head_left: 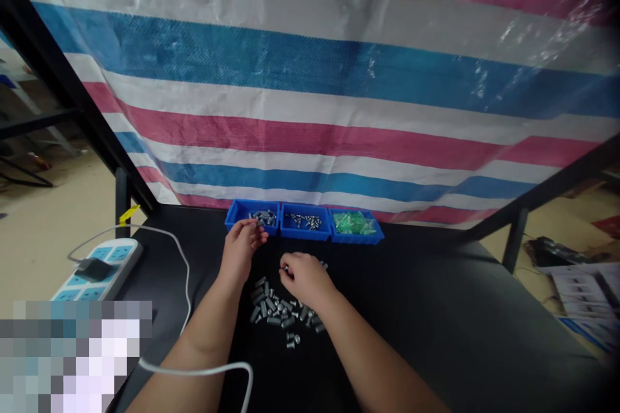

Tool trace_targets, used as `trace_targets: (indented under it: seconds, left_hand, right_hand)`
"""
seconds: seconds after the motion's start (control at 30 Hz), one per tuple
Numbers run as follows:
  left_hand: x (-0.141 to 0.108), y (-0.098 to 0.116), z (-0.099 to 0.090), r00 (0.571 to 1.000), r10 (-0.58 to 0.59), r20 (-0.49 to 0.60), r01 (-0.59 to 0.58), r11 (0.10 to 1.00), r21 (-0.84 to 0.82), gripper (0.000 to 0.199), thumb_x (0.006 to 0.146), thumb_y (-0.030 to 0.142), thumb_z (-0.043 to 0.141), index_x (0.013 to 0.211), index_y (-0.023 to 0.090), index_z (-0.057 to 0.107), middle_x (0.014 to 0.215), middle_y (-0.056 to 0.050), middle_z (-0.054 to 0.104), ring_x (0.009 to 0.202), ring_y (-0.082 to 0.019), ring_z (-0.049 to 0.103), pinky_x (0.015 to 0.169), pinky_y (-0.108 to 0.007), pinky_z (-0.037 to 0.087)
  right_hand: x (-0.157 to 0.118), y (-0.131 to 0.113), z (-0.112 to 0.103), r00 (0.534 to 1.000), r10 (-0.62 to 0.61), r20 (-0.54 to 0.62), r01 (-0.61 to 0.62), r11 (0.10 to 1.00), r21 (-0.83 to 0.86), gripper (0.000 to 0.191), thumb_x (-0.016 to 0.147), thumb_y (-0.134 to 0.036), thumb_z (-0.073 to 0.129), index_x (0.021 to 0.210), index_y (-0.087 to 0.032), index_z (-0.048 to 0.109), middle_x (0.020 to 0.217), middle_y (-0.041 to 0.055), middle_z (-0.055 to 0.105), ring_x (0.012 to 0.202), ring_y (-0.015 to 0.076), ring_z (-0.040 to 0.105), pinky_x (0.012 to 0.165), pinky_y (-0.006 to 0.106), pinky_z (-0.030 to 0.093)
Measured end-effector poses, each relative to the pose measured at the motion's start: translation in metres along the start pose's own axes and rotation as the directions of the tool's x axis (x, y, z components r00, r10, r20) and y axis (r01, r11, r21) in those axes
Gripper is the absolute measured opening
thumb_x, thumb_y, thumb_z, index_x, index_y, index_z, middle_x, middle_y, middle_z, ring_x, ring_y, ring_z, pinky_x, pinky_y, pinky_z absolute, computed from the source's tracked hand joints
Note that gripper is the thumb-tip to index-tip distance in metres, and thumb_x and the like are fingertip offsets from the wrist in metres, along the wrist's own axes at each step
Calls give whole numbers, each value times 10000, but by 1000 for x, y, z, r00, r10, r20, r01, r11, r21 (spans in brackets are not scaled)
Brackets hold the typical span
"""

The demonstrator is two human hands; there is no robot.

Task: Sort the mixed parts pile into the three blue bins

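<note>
My left hand (241,246) is at the front edge of the left blue bin (237,211), its fingers loosely bent and apart. I see nothing clearly held in it. Grey metal cylinders (265,217) lie in that bin beyond the fingertips. Over the back of a loose pile of grey cylinders and small screws (274,306), my right hand (307,276) is closed, thumb and fingers together. A small bright metal piece shows at its fingertips, too small to name. The hand hides part of the pile.
The middle blue bin (293,232) holds small screws, and the right blue bin (356,238) holds green pieces in clear plastic. A white power strip (126,251) and a white cable (188,284) lie at left. A striped plastic sheet (314,103) hangs behind the black table (436,310).
</note>
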State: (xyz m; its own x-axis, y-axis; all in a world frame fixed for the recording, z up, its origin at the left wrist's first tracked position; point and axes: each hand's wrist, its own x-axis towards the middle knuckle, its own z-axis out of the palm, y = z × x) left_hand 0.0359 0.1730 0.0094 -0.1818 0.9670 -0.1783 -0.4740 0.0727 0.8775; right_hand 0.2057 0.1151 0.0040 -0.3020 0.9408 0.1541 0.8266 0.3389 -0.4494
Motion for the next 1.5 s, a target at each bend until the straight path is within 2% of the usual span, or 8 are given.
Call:
trace_targets:
  seconds: [0.2, 0.4, 0.57, 0.73, 0.97, 1.23, 1.33, 1.5]
  left_hand:
    - [2, -1, -4, 998, 25, -51, -22, 997, 71, 322, 706, 342, 752, 922, 145, 616, 675, 6, 668, 563, -108, 652, 547, -207, 492]
    - [-1, 1, 1, 998, 48, 49, -45, 996, -77, 443, 715, 310, 825, 1074, 113, 656, 890, -74, 749, 824, -164, 744, 784, -282, 581]
    - [-8, 2, 5, 983, 50, 174, -27, 991, -131, 582, 701, 248, 863, 1228, 143, 642, 1186, -142, 735, 1071, -221, 722, 976, -361, 553]
    - [-8, 4, 1, 955, 131, 267, -147, 988, 40, 323, 784, 316, 785, 1053, 152, 713, 930, -68, 762, 848, -178, 740, 728, -260, 560]
    - [-11, 3, -9, 826, 181, 534, -520, 609, 598, 165, 856, 231, 642, 966, 179, 753, 746, -7, 703, 646, -137, 631, 622, -256, 480]
    - [-14, -19, -5, 515, 79, 853, -797, 411, 443, 449, 891, 81, 524, 1270, 256, 691, 1307, -47, 701, 1280, -214, 599, 1112, -421, 464]
    - [-10, -25, -6, 507, 75, 859, -802, 407, 438, 424, 910, 97, 514, 1255, 257, 701, 1316, -40, 700, 1342, -225, 560, 1142, -447, 447]
    - [-9, -22, -4, 638, 162, 753, -732, 430, 528, 362, 930, 135, 507, 1205, 240, 717, 1241, -61, 731, 1269, -230, 623, 1094, -421, 489]
  right_hand:
    - [3, 16, -1, 966, 39, -254, 26, 969, 246, 78, 815, -213, 648, 743, -214, 676, 586, -32, 592, 529, 114, 544, 567, 230, 421]
    - [14, 39, 6, 738, 305, -602, 159, 789, 594, 355, 867, -364, 714, 1161, -166, 711, 946, 86, 748, 767, 185, 714, 725, 321, 604]
    - [10, 42, 0, 757, 202, -622, 187, 844, 503, 362, 882, -314, 697, 1225, -198, 705, 959, 76, 743, 797, 185, 710, 761, 338, 612]
    - [-2, 35, -19, 756, 48, -652, 171, 948, 268, 130, 905, -236, 627, 944, -204, 747, 779, 22, 698, 647, 142, 621, 660, 280, 541]
    - [-13, 44, -30, 904, -10, -428, 131, 958, 254, 124, 897, -219, 606, 908, -189, 725, 619, -32, 570, 510, 102, 461, 539, 244, 394]
    - [-27, -2, -20, 964, -248, 91, 230, 958, 171, 97, 880, -254, 697, 951, -241, 762, 837, 4, 687, 802, 159, 614, 714, 262, 422]
    - [-25, -17, -9, 983, -150, 109, 146, 988, 47, 128, 892, -299, 691, 810, -213, 736, 821, 13, 695, 766, 161, 612, 685, 273, 385]
    - [-19, -27, 2, 995, -27, 101, 29, 999, -21, 126, 875, -321, 704, 797, -224, 721, 760, -10, 695, 668, 139, 597, 606, 280, 310]
